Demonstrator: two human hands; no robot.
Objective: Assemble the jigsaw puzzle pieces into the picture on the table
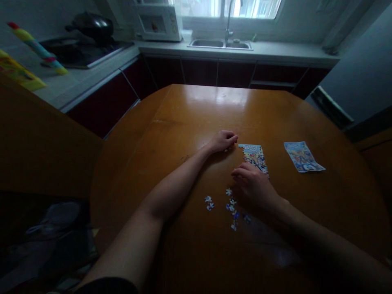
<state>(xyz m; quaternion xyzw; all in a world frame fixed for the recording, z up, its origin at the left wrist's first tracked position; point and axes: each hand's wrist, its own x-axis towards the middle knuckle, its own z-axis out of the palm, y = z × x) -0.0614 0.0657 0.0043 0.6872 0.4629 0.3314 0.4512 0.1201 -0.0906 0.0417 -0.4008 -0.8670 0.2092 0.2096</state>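
Observation:
A partly assembled jigsaw puzzle [253, 152] lies on the table, its left edge uneven. Beside its upper left corner rests my left hand [224, 141], fingers curled together; a few pale puzzle pieces [228, 149] show under it. My right hand [254, 181] hovers over the puzzle's lower part and hides some of it. Its thumb and fingers are pinched, and whatever they hold is too small to make out. Loose puzzle pieces [232, 207] are scattered below my right hand, with a smaller cluster of pieces [210, 203] to their left.
On the right of the wooden table [183, 110] lies a creased picture sheet [303, 156]. Behind are a counter with a sink [208, 43], a microwave [159, 22], and a stove with a dark pan [92, 26]. A colourful tube [38, 49] stands at the left.

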